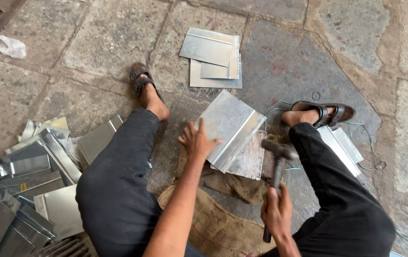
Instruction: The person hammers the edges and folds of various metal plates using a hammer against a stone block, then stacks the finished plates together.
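Observation:
I sit on a stone floor with my legs spread. My left hand (197,140) presses flat on a folded sheet of shiny metal (230,128) that rests on another metal sheet (250,162) between my legs. My right hand (276,213) grips the handle of a hammer (277,164), whose head hovers just right of the folded sheet's lower edge. A piece of burlap sacking (218,223) lies under the work and toward me.
A stack of flat metal sheets (212,58) lies ahead on the floor. A large heap of bent metal pieces (28,190) sits at my left. More sheets (341,147) lie under my right leg, with thin wire (373,152) beside them. Crumpled plastic (11,46) lies far left.

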